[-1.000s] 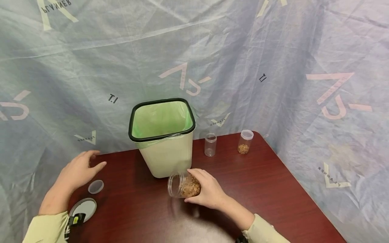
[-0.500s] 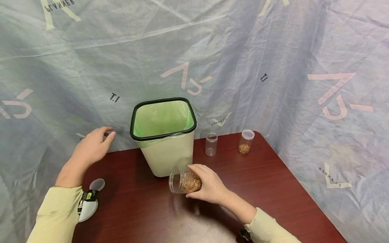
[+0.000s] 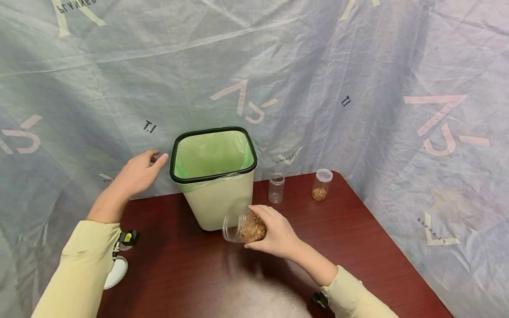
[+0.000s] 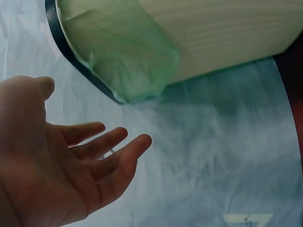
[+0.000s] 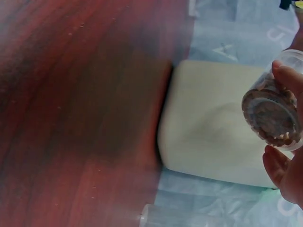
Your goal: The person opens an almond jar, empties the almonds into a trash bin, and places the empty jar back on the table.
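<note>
My right hand (image 3: 274,232) grips a clear jar (image 3: 235,228) around its base end. Tilted on its side with its open mouth to the left, the jar holds brown crumbly pieces (image 3: 253,229). It is held above the table in front of the bin. My left hand (image 3: 139,173) hovers just left of the bin's black rim (image 3: 172,163), fingers loosely bent and holding nothing. In the left wrist view a gap shows between the fingers (image 4: 109,142) and the rim. The cream bin (image 3: 220,203) stands upright, lined with a green bag (image 3: 210,154).
An uncovered clear jar (image 3: 276,189) stands right of the bin. Farther right is a lidded jar (image 3: 320,185) with brown pieces at its bottom. A round white lid (image 3: 117,273) lies on the red-brown table (image 3: 179,282) by the left sleeve. Grey printed cloth (image 3: 318,79) hangs behind.
My left hand has moved up and right, from above the lids to beside the bin's rim. My right hand has raised the tilted jar slightly.
</note>
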`<state>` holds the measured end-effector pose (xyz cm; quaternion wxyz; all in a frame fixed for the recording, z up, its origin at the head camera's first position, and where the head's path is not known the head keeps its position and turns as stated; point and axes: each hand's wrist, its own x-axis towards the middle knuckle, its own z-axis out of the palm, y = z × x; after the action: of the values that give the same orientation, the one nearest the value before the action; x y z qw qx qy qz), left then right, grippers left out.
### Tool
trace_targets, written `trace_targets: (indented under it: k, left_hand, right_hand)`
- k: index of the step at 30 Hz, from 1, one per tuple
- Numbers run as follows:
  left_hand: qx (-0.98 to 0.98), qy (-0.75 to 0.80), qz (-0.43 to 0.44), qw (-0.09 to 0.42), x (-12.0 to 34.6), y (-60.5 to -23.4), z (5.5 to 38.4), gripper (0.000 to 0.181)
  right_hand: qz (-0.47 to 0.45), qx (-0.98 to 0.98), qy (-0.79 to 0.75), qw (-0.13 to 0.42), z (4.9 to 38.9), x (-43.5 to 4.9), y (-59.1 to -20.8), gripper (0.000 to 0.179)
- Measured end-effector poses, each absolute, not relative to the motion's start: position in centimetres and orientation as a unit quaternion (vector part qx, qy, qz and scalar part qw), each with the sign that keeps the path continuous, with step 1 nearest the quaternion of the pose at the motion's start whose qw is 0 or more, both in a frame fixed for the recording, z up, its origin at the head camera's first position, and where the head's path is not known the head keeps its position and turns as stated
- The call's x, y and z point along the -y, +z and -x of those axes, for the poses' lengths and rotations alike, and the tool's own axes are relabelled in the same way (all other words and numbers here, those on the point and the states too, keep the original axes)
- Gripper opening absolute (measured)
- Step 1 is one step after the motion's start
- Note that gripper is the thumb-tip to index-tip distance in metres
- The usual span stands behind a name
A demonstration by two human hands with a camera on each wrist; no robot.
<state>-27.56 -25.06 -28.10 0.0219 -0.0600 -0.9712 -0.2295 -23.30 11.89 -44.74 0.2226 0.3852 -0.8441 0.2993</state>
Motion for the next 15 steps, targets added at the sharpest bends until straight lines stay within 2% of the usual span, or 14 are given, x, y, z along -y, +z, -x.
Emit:
trace_targets:
  k: [15]
  left_hand:
    - [0.967,-0.255,0.002,-0.028,21.0,-27.0,29.2,0.097]
  right_hand:
    - [-0.389,0.829,0.321,0.242,23.6,-12.3,-42.3,0.096]
